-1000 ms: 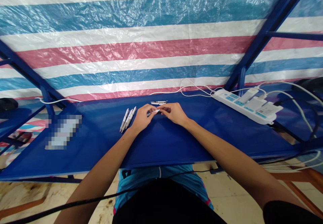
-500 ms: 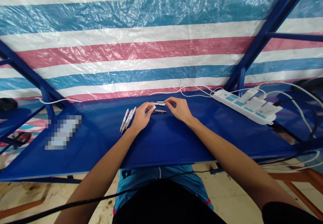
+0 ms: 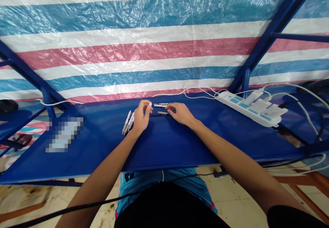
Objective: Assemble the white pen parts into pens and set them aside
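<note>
Left hand (image 3: 141, 117) pinching a small white pen piece (image 3: 149, 104) between raised fingertips (exact part too small to tell), with a cluster of white pens (image 3: 128, 122) just beside it on the blue table (image 3: 167, 145). Right hand (image 3: 181, 114) lying with fingers loosely curled, gripping nothing visible, just beside dark and white pen pieces (image 3: 160, 109) between the 2 hands.

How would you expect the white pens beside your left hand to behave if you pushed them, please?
The pens will probably roll fairly easily, as their barrels look round and the blue table top looks smooth. Being slim, they are likely light and stiff. Their clips might limit rolling, but they are too small to judge.
</note>
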Motion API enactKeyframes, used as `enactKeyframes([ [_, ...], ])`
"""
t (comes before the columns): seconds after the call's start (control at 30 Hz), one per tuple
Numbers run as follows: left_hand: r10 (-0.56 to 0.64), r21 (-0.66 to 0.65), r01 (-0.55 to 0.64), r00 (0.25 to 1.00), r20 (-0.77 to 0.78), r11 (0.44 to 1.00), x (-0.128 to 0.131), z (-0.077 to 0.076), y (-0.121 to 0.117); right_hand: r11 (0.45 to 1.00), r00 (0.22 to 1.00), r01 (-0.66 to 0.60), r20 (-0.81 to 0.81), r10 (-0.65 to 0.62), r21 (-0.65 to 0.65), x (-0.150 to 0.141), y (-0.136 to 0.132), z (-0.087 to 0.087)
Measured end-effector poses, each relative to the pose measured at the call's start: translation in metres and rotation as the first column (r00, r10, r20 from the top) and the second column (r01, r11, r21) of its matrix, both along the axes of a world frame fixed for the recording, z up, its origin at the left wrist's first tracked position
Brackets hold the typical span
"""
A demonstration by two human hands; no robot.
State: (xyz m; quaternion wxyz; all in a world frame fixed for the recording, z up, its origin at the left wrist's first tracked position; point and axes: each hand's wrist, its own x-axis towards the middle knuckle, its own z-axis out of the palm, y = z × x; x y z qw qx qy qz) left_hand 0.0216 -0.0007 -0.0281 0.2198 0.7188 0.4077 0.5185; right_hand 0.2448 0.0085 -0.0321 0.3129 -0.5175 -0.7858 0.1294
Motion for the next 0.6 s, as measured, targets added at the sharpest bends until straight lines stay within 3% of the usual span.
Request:
enactKeyframes([
  [0.3, -0.010, -0.002, 0.010, 1.000, -0.018, 1.000, 0.000, 0.002, -0.001, 0.994, 0.976, 0.104, 0.196, -0.096, -0.034, 0.004, 0.002, -0.004],
  [0.47, -0.006, 0.042, 0.012, 0.990, -0.141, 0.999, 0.002, 0.003, -0.001, 1.000, 0.971, 0.023, 0.237, -0.025, 0.012, 0.005, 0.003, -0.008],
  [0.6, -0.101, 0.043, 0.115, 0.964, -0.245, 0.992, 0.005, 0.001, -0.003, 0.999, 0.971, -0.007, 0.238, -0.003, 0.045, 0.007, 0.004, -0.011],
])
